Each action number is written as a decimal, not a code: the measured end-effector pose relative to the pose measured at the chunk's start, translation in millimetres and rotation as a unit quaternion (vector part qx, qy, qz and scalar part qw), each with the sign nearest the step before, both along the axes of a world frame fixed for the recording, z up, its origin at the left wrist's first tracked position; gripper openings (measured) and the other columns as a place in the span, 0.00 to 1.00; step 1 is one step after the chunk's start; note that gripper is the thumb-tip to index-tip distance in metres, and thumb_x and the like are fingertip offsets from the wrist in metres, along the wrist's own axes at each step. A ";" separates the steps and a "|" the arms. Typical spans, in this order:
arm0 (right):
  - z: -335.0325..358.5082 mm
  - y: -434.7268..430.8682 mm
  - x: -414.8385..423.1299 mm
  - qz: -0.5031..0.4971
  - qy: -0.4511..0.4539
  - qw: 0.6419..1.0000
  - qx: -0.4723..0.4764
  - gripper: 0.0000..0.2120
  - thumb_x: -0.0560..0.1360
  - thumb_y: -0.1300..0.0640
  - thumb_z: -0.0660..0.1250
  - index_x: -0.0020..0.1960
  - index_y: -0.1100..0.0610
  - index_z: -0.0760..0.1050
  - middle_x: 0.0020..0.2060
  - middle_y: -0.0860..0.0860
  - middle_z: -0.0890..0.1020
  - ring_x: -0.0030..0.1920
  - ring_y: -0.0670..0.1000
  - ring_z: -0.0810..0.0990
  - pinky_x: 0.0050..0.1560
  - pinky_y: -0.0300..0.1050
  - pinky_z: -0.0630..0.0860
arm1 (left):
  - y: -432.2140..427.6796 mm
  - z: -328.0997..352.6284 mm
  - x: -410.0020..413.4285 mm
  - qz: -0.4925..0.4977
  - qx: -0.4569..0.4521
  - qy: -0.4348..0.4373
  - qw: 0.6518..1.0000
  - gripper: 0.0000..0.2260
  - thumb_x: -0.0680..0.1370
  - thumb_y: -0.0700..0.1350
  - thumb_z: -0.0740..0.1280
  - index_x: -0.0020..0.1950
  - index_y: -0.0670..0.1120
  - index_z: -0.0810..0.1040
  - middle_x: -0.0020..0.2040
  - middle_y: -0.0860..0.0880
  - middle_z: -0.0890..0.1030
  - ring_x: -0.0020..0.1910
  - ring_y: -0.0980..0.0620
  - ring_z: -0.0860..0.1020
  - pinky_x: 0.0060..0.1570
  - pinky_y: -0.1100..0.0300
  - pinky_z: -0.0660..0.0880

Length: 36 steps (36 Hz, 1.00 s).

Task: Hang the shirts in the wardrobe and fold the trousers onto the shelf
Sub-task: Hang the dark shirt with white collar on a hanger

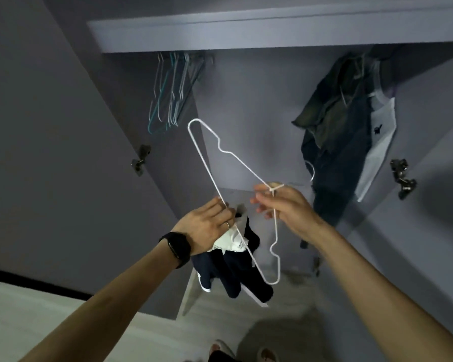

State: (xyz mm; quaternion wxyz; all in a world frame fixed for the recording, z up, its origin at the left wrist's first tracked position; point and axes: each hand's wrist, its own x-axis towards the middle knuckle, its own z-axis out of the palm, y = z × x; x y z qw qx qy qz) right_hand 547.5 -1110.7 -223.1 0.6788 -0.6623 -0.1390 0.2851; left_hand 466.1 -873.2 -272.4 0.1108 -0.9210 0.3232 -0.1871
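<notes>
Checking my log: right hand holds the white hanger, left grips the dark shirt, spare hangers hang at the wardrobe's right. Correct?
One slip: the head view shows the spare hangers at the wardrobe's left; hung clothes fill the right. The right hand holds the white hanger, the left hand grips the dark shirt.

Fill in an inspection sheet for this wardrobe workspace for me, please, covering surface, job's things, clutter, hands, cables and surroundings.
Surface: grey shelf board at the wardrobe's top; its upper face is out of view.
Job's things: white wire hanger held between both hands; dark navy garment with a white neck label bunched below the left hand; olive, navy and white garments hanging at the right.
Clutter: bunch of empty wire hangers hanging at the left.
Hands: left hand grips the navy garment; right hand pinches the hanger near its hook.
Cables: nothing seen.
Surroundings: open grey doors with metal hinges; pale wooden floor.
</notes>
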 end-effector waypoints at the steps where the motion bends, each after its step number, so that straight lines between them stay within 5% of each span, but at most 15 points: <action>1: 6.6 6.1 5.0 -0.015 0.055 0.997 0.051 0.16 0.73 0.51 0.74 0.55 0.61 0.79 0.38 0.52 0.83 0.35 0.50 0.80 0.36 0.40 0.75 | -3.8 -0.7 -1.3 -0.004 -0.004 0.011 1.000 0.17 0.74 0.35 0.56 0.54 0.41 0.83 0.54 0.45 0.81 0.54 0.41 0.80 0.71 0.45 0.70; 4: 22.0 18.1 22.5 -0.069 0.175 0.980 0.067 0.15 0.81 0.48 0.64 0.43 0.58 0.76 0.24 0.47 0.68 0.22 0.44 0.63 0.23 0.36 0.59 | -11.8 -1.2 -1.9 0.011 -0.029 0.025 0.999 0.18 0.73 0.37 0.60 0.59 0.43 0.82 0.66 0.45 0.77 0.62 0.41 0.77 0.73 0.46 0.66; 7: 23.7 13.4 32.4 -0.184 0.067 0.978 -0.067 0.16 0.83 0.51 0.61 0.37 0.53 0.68 0.23 0.46 0.65 0.23 0.45 0.61 0.24 0.39 0.57 | -17.6 4.3 -6.4 0.122 -0.095 0.050 0.987 0.14 0.69 0.40 0.74 0.54 0.48 0.85 0.78 0.46 0.64 0.68 0.44 0.70 0.69 0.44 0.71; 10: 13.4 -1.5 20.4 -0.245 -0.079 0.947 -0.194 0.20 0.82 0.43 0.60 0.37 0.55 0.70 0.33 0.49 0.75 0.35 0.50 0.73 0.38 0.46 0.67 | -18.1 5.4 -13.2 0.227 -0.173 0.029 0.958 0.07 0.75 0.50 0.71 0.50 0.48 0.85 0.70 0.45 0.67 0.54 0.44 0.75 0.51 0.48 0.78; 12: 7.6 -2.1 3.2 -0.210 -0.090 0.944 -0.237 0.24 0.78 0.35 0.63 0.39 0.56 0.71 0.36 0.49 0.77 0.38 0.49 0.75 0.40 0.46 0.68 | -16.2 7.0 -12.5 0.268 -0.202 0.043 0.941 0.15 0.78 0.56 0.61 0.51 0.49 0.84 0.59 0.47 0.71 0.47 0.45 0.76 0.42 0.52 0.75; 14: 4.0 9.1 -11.9 -0.117 -0.082 0.945 -0.293 0.29 0.74 0.28 0.64 0.42 0.56 0.74 0.36 0.45 0.79 0.39 0.46 0.77 0.42 0.46 0.69 | -17.2 10.8 -10.7 0.277 -0.213 0.041 0.936 0.18 0.78 0.58 0.58 0.52 0.49 0.83 0.51 0.49 0.73 0.43 0.47 0.74 0.40 0.55 0.70; 17: -3.6 34.3 -23.9 -0.023 -0.071 0.950 -0.303 0.32 0.70 0.24 0.63 0.31 0.54 0.73 0.27 0.44 0.78 0.35 0.48 0.79 0.38 0.44 0.70 | -25.1 15.1 -11.8 0.255 -0.181 0.023 0.950 0.18 0.78 0.57 0.58 0.53 0.52 0.84 0.46 0.51 0.75 0.40 0.49 0.74 0.39 0.58 0.65; 22: -29.9 47.8 -12.3 -0.009 -0.052 0.968 -0.246 0.22 0.73 0.42 0.73 0.30 0.52 0.67 0.23 0.42 0.69 0.29 0.47 0.70 0.33 0.42 0.65 | -21.5 15.9 -20.6 0.256 -0.176 0.039 0.950 0.20 0.78 0.63 0.58 0.48 0.54 0.86 0.40 0.53 0.77 0.37 0.49 0.76 0.37 0.57 0.69; 25: -41.5 34.9 -9.4 -0.037 -0.036 0.979 -0.197 0.15 0.73 0.53 0.75 0.32 0.53 0.73 0.26 0.41 0.74 0.32 0.45 0.73 0.35 0.39 0.68 | -12.0 20.2 -29.5 0.351 -0.248 0.088 0.899 0.23 0.78 0.66 0.60 0.46 0.50 0.85 0.44 0.52 0.79 0.45 0.47 0.78 0.42 0.57 0.68; 27: -43.0 21.8 -4.8 -0.066 -0.070 0.974 -0.203 0.11 0.74 0.54 0.75 0.35 0.54 0.77 0.29 0.42 0.76 0.34 0.45 0.74 0.36 0.37 0.69 | 3.3 24.9 -37.0 0.425 -0.258 0.130 0.857 0.22 0.80 0.63 0.61 0.49 0.47 0.84 0.49 0.52 0.79 0.52 0.47 0.76 0.48 0.55 0.69; 33: -21.8 15.6 7.8 0.016 -0.238 0.930 -0.280 0.04 0.74 0.53 0.71 0.41 0.48 0.80 0.36 0.44 0.81 0.43 0.49 0.79 0.49 0.46 0.74 | 33.7 24.6 -48.4 0.466 -0.124 0.162 0.861 0.15 0.83 0.56 0.58 0.64 0.56 0.80 0.60 0.54 0.80 0.61 0.47 0.77 0.59 0.55 0.71; 36: -12.6 21.6 10.5 0.029 -0.270 0.911 -0.311 0.02 0.75 0.50 0.70 0.44 0.44 0.81 0.39 0.42 0.83 0.44 0.47 0.80 0.49 0.47 0.77 | 31.8 26.7 -46.8 0.518 -0.152 0.178 0.823 0.15 0.84 0.55 0.56 0.65 0.57 0.78 0.62 0.53 0.80 0.61 0.47 0.77 0.58 0.55 0.71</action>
